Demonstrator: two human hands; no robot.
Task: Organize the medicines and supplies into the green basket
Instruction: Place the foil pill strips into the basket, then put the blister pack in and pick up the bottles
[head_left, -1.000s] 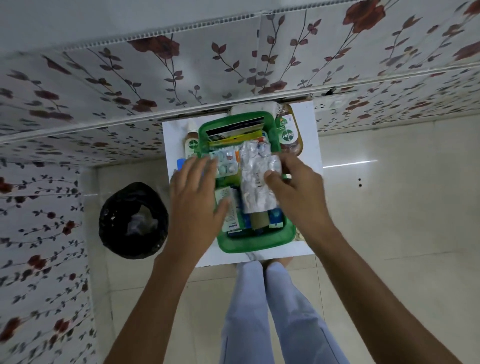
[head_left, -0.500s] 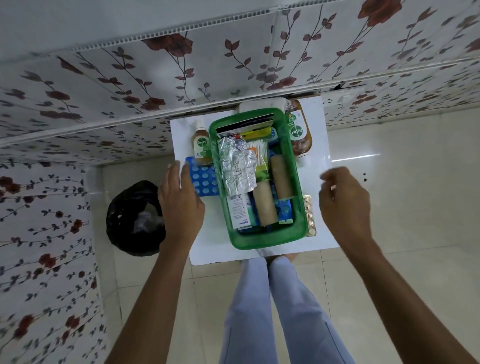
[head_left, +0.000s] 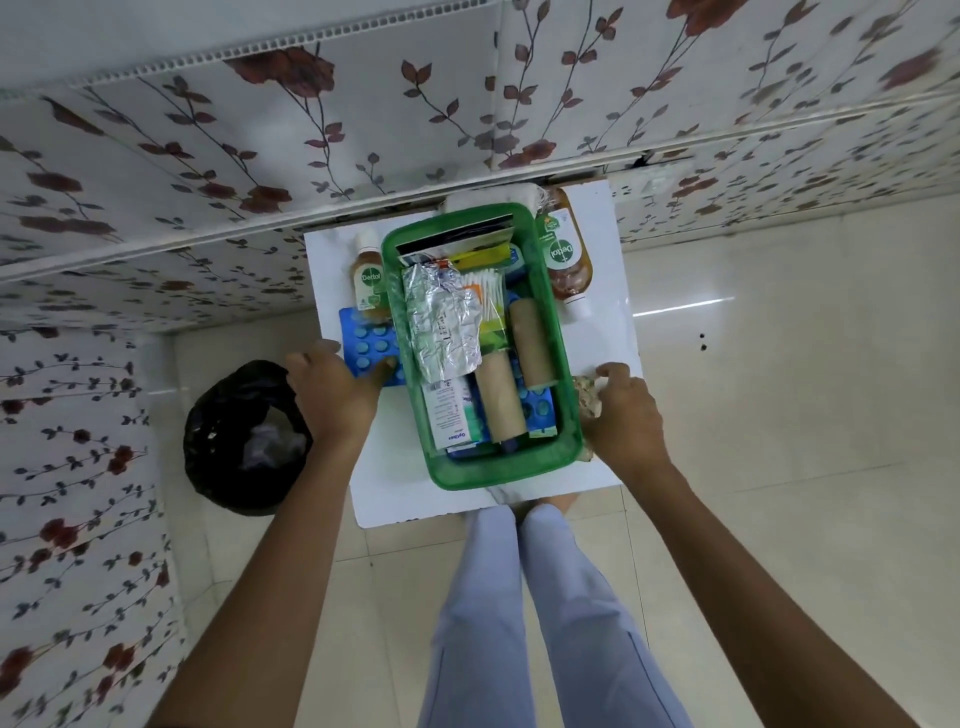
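Note:
The green basket (head_left: 493, 470) stands on a small white table (head_left: 395, 493). It holds silver foil strips (head_left: 441, 322), two brown bandage rolls (head_left: 501, 397), cotton swabs and boxes. My left hand (head_left: 337, 389) lies on the blue pill strip (head_left: 366, 345) left of the basket, thumb on top of it. My right hand (head_left: 626, 413) closes on a gold blister strip (head_left: 587, 392) right of the basket. A small Dettol bottle (head_left: 370, 278) stands at the left, a larger Dettol bottle (head_left: 566, 260) lies at the right.
A white gauze roll (head_left: 488, 197) lies behind the basket against the floral wall. A black bin (head_left: 249, 436) sits on the floor left of the table. My legs (head_left: 530, 623) are right below the table's near edge.
Both hands left the basket after setting the foil strips inside. The left hand moved onto the blue pill strip, and the right hand came in to grip the gold strip.

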